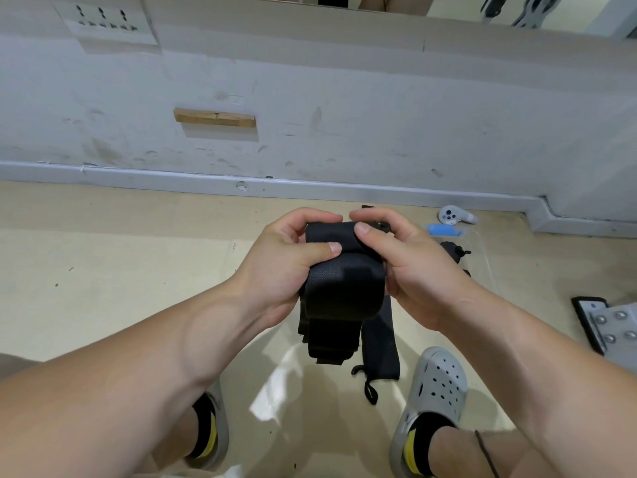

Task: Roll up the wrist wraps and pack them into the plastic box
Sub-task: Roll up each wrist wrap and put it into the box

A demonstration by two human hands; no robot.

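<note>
Black woven fabric fills the space between my hands: one wrist wrap [344,288], held up in front of me above the floor [120,270] so its loose tail can hang free while I work on the roll.

My left hand [293,257] grips the left edge, thumb laid across the front of the fabric and fingers curled behind. I judge this is what keeps the turns from springing open. The wrap is only partly rolled, with a thick bundle at the top and the tail dangling towards my feet.

My right hand [406,267] grips the right side, thumb pressing on the top fold and fingers curled over the end. This looks like the hand that turns the roll. Neither hand is open — both are closed around this one wrap.

Below and a little to the right, a second wrap [379,339] lies flat and unrolled on the floor, its cord loop trailing beside my right shoe [437,391]. Further right sits the clear plastic box [484,250], with a blue latch [443,230] at its far end and what looks like a dark rolled wrap [451,251] already inside — near enough, I judge, to drop this one in. Just beyond the box, a white controller [455,215] lies by the skirting.
</note>
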